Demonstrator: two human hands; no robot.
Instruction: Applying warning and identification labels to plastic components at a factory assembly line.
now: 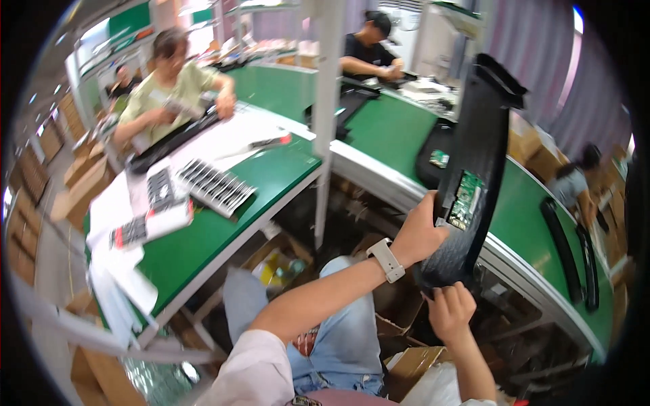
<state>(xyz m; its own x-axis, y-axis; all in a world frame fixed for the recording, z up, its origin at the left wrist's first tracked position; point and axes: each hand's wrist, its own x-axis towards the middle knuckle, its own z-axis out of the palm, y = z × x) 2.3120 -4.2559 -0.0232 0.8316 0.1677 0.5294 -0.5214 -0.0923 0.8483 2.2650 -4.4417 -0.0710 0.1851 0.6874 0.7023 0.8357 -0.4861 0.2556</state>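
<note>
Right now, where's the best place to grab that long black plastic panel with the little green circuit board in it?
Probably low down, by its rounded bottom end, from both edges. The long black plastic panel stands nearly upright, so its weight sits low. The left hand grips the left edge beside the green circuit board; the right hand supports it underneath. Keep fingers off the board.

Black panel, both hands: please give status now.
Left hand grips the long black panel at mid-length. Right hand holds its lower end. Panel upright, green circuit board showing. Green workbench close behind; nothing between.
</note>
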